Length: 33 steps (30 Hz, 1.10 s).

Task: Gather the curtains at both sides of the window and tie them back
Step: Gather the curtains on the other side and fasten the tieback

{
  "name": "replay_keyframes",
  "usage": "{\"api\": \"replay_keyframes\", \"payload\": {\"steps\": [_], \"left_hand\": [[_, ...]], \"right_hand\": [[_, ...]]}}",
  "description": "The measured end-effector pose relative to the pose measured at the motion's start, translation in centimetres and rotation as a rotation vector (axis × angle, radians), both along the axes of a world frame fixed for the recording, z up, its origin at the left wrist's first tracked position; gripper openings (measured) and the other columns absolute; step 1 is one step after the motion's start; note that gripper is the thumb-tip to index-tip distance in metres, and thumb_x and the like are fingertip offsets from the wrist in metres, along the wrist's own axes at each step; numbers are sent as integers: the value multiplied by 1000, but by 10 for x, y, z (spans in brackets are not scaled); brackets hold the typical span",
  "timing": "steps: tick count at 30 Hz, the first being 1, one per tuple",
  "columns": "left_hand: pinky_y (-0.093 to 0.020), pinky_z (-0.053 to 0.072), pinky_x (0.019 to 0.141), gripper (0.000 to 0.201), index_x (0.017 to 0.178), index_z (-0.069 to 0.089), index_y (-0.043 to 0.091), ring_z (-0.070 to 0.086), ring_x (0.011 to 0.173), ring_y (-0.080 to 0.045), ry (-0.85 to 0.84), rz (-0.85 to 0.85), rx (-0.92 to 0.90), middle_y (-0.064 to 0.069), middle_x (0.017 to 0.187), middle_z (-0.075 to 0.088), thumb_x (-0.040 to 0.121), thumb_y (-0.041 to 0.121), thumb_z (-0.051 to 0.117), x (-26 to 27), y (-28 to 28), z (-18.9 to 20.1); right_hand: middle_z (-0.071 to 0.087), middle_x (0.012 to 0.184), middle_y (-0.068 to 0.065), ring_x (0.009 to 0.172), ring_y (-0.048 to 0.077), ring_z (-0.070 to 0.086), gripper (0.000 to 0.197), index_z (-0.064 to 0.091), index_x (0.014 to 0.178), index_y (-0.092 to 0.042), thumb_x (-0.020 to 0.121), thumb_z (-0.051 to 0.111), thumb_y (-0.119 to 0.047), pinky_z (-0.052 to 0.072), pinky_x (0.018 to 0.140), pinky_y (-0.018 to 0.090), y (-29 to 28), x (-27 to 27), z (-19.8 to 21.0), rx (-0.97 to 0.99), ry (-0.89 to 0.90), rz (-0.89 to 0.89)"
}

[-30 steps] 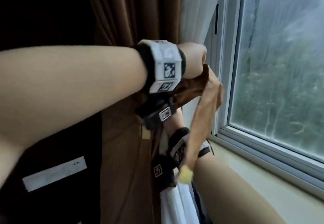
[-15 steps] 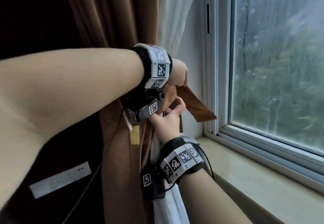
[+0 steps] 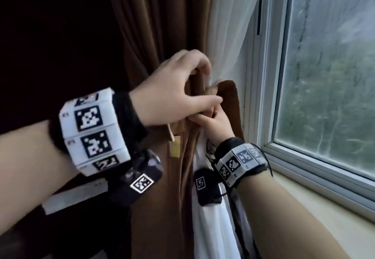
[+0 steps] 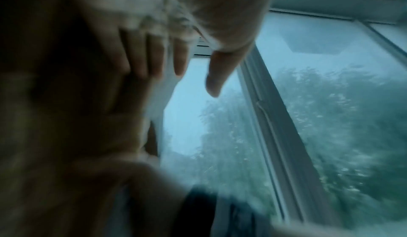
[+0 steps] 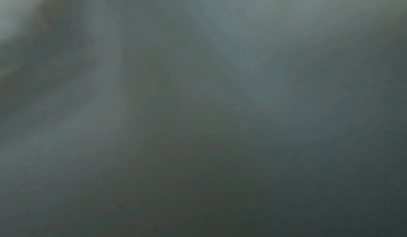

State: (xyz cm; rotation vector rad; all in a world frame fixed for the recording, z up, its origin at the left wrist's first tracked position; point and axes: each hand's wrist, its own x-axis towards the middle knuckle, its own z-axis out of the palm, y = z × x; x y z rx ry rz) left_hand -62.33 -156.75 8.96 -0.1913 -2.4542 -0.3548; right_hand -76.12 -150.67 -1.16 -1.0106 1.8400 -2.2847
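My left hand [image 3: 172, 94] fingers curl over the brown tie-back [image 3: 227, 104]; right hand [image 3: 217, 124] pinches it from beneath. Brown curtain [image 3: 162, 35] and white sheer [image 3: 227, 35] bunched at window frame [image 3: 269, 76], left edge. Risk: loose wrap, sheer slides free.

The brown curtain [image 3: 154, 35] is seen as a heavy, matt woven cloth, hung in deep soft folds. The brown tie-back [image 3: 229, 104] is made of a similar matt cloth, smooth and flat, with a small pale yellow patch [image 3: 175, 150] of dull finish shown just below it. The white sheer curtain [image 3: 227, 25] is a thin, translucent cloth, finely pleated. The window frame [image 3: 269, 76] is shown in smooth white material with a faint sheen, and the glass pane [image 3: 332, 66] is glossy and streaked. The windowsill [image 3: 334, 216] appears smooth, pale and slightly polished. The wristbands [image 3: 95, 131] are faced in matt white printed panels over black fabric.
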Motion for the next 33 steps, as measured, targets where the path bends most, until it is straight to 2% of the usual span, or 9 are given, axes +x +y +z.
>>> {"api": "replay_keyframes", "payload": {"steps": [5, 9, 12, 15, 18, 24, 28, 30, 33], "left_hand": [[-28, 24, 108, 100, 131, 27, 20, 25, 132, -21, 78, 494, 460, -6, 139, 22, 53, 48, 83, -19, -73, -65], [-39, 32, 111, 144, 143, 13, 30, 38, 131, -16, -14, 181, 1038, 1, 144, 34, 24, 50, 91, -45, -124, -82], [-40, 46, 99, 74, 113, 62, 13, 68, 94, -17, -199, -62, 1241, -2, 104, 72, 43, 23, 86, -61, -134, -88], [-27, 56, 65, 15, 66, 77, 15, 71, 65, -16, -271, -181, 1341, -4, 76, 75, 55, 11, 67, -75, -127, -86], [-24, 55, 50, 32, 59, 75, 8, 71, 57, -18, -413, -388, 1505, -7, 64, 73, 29, 8, 87, -88, -125, -89], [-23, 54, 50, 3, 53, 71, 1, 69, 53, -18, -541, -490, 1504, -10, 58, 70, 53, 0, 68, -93, -105, -88], [-25, 57, 55, 47, 59, 74, 5, 71, 59, -17, -578, -621, 1487, -8, 63, 72, 20, 24, 93, -96, -101, -89], [-14, 51, 45, 28, 37, 68, 12, 64, 44, -2, -472, -650, 1415, 6, 44, 65, 59, 22, 83, -102, -96, -91], [-7, 41, 35, 83, 18, 52, 23, 54, 33, 5, -360, -609, 1509, 14, 30, 53, 92, -9, 33, -101, -89, -91]], "right_hand": [[69, 104, 2, 101, 20, 65, 63, 54, 116, -17, 58, 77, -12, 52, 94, 41, -4, -2, 11, 21, -5, 73], [70, 99, -1, 92, 13, 68, 68, 53, 120, -18, 56, 72, -10, 57, 78, 29, 0, -6, 15, 52, -19, 148], [70, 75, -11, 68, 3, 67, 49, 59, 103, -22, 56, 66, -13, 50, 54, 18, 8, -9, 19, 110, -25, 218], [66, 63, -10, 63, 9, 62, 34, 63, 84, -21, 51, 66, -18, 44, 54, 22, 7, -17, 21, 188, -58, 212], [68, 81, 9, 86, 34, 61, 46, 69, 84, -15, 39, 71, -27, 46, 80, 47, 1, -27, 22, 190, -95, 145], [62, 76, 17, 73, 34, 59, 39, 67, 77, 2, 40, 58, -4, 49, 71, 33, 13, -32, 34, 100, -291, 182], [59, 78, 16, 71, 32, 60, 51, 61, 87, 7, 39, 47, 0, 53, 69, 33, 18, -24, 40, 98, -336, 191], [63, 65, 14, 61, 29, 63, 51, 65, 73, 5, 25, 49, -3, 56, 59, 27, 17, -17, 41, 99, -337, 239], [64, 54, 10, 51, 23, 64, 36, 68, 51, -2, 26, 45, -13, 55, 52, 22, 15, -6, 45, 101, -325, 273]]}}
